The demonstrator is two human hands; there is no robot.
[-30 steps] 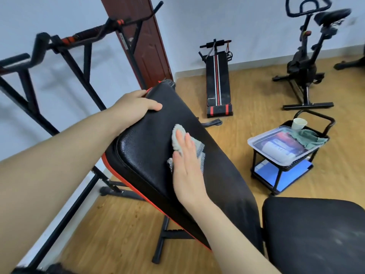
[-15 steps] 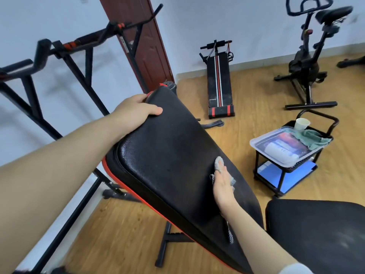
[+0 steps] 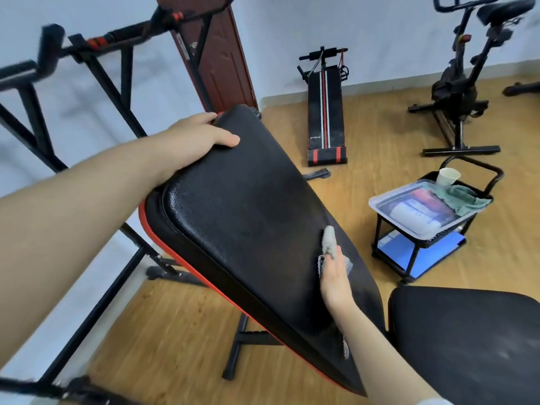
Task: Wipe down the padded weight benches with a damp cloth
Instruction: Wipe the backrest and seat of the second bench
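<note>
The black padded backrest of a weight bench, trimmed in red, tilts up across the middle of the head view. My left hand grips its upper left edge, thumb on top of the pad. My right hand lies flat on the lower right part of the pad and presses a grey-white cloth against it; the cloth sticks out past my fingertips. The black seat pad sits at the lower right, dusty in places.
A black pull-up frame stands at the left by the wall. A small black cart holds a clear tray, a green rag and a paper cup. A sit-up bench and an exercise bike stand on the wooden floor behind.
My right hand slid the cloth from the pad's upper middle down to its lower right part. My left hand kept its grip on the upper edge.
</note>
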